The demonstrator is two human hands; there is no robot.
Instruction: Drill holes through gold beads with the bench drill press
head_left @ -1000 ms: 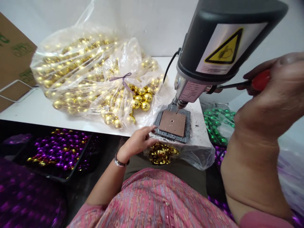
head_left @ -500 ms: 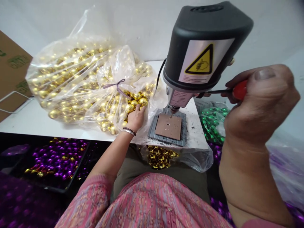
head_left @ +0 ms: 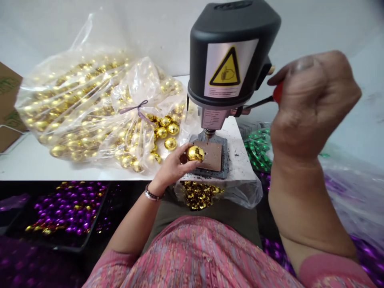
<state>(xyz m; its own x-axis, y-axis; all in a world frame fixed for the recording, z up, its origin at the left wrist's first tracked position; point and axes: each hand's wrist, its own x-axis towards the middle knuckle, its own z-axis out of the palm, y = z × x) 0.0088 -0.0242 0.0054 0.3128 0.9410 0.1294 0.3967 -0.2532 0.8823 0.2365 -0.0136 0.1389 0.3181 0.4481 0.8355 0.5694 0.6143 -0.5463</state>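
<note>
The right hand mostly hides the red knob it grips. The left hand pinches a gold ball between thumb and fingers, over the brown plate.

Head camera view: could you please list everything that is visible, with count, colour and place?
Table: one, white, centre
Drill press: one, black and grey, on table
Red knob: one, red, on its lever
Square plate: one, brown, under drill
Plastic bag: one, clear, table's left
Ribbon: one, purple, around bag
Gold ball: one, gold, left grip
Other balls: many; gold in and by bag, green right, purple lower left
Cardboard box: one, brown, far left
Left hand: one, holding ball
Right hand: one, around knob
</note>
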